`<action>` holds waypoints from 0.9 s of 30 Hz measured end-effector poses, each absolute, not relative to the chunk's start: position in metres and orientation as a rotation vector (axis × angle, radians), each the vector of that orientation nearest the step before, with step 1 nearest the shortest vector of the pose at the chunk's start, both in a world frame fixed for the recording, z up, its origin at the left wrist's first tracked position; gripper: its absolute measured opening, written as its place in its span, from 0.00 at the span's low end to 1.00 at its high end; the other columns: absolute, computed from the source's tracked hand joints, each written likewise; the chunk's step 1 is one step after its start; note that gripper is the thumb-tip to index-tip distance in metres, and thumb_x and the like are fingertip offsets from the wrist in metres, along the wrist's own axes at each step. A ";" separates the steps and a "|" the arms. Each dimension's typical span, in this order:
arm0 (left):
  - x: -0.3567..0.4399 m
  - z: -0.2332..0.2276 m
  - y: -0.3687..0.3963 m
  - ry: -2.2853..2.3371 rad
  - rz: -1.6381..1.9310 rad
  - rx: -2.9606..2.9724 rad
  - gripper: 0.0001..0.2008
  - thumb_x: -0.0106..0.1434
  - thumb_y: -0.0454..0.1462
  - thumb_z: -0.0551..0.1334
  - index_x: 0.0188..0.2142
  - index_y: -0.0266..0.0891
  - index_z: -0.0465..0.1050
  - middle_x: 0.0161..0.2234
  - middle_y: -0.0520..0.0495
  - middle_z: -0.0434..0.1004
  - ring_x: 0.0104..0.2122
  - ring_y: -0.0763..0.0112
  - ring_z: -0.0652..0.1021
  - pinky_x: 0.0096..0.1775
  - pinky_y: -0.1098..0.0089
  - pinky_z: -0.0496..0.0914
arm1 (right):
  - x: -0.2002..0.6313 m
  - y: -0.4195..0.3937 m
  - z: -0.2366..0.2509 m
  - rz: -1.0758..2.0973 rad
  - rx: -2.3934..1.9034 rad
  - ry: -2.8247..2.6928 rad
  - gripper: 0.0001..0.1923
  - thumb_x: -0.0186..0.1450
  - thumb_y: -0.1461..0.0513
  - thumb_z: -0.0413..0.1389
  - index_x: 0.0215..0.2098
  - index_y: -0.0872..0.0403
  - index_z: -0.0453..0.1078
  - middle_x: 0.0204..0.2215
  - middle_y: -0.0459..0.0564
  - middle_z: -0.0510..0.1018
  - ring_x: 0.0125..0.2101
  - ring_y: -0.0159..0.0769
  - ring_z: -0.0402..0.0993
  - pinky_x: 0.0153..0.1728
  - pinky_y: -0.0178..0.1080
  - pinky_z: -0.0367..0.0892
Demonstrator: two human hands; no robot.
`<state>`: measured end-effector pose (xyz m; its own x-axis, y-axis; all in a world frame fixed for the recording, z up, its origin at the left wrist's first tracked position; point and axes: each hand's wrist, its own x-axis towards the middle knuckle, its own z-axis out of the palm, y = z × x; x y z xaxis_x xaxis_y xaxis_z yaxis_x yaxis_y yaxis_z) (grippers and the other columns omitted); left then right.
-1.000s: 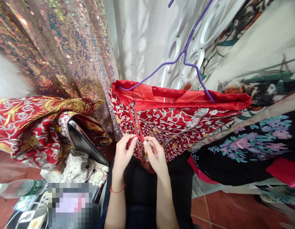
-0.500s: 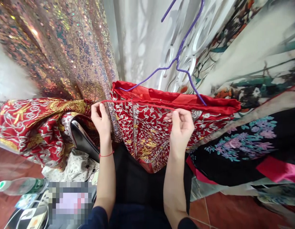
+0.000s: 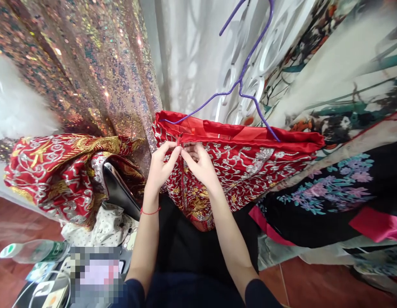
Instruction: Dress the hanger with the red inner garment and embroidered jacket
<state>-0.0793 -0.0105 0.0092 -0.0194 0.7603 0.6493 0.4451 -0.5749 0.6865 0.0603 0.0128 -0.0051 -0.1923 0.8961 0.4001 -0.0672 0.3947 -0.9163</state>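
Observation:
A red embroidered skirt, patterned in silver and gold, hangs in front of me with its satin waistband gaping at the top. The arms of a purple wire hanger reach inside that waistband. Both my hands meet at the skirt's front seam, just below the waistband. My left hand is closed in a pinch on a thin red cord. Close against it, my right hand pinches the cord too, its other fingers curled against the skirt. Most of the cord is hidden by my fingers.
Another red embroidered garment lies to the left beside a black object. A plastic bottle and cables are at lower left. Black floral fabric hangs right. A sequined curtain stands behind.
My hands were apart with the red cord stretched between them. They have come together at the seam, the right hand moving left and the left hand moving right.

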 end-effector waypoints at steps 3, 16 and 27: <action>-0.084 0.010 -0.016 1.258 1.653 1.963 0.11 0.69 0.44 0.59 0.39 0.39 0.73 0.35 0.49 0.77 0.35 0.72 0.76 0.42 0.71 0.70 | 0.062 0.011 0.004 1.046 -0.704 -1.625 0.13 0.67 0.51 0.56 0.39 0.52 0.71 0.32 0.46 0.78 0.33 0.32 0.75 0.39 0.36 0.71; -0.091 0.012 -0.006 1.462 1.917 1.705 0.10 0.69 0.42 0.58 0.35 0.40 0.70 0.31 0.51 0.74 0.32 0.73 0.75 0.39 0.72 0.68 | 0.089 0.017 0.040 0.624 -0.864 -1.660 0.12 0.68 0.55 0.55 0.31 0.52 0.72 0.30 0.46 0.80 0.31 0.33 0.75 0.39 0.38 0.69; -0.107 0.016 -0.026 1.250 1.626 2.011 0.14 0.69 0.41 0.54 0.36 0.43 0.78 0.27 0.50 0.66 0.26 0.71 0.67 0.30 0.69 0.63 | 0.086 0.024 0.025 0.976 -0.949 -1.540 0.21 0.69 0.47 0.51 0.32 0.54 0.73 0.15 0.41 0.69 0.16 0.27 0.61 0.23 0.34 0.61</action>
<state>-0.1066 -0.0255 0.0165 -0.0015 0.7488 0.6628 0.4477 -0.5922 0.6700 0.0861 0.0242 0.0251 -0.1534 0.9272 0.3418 0.0865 0.3572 -0.9300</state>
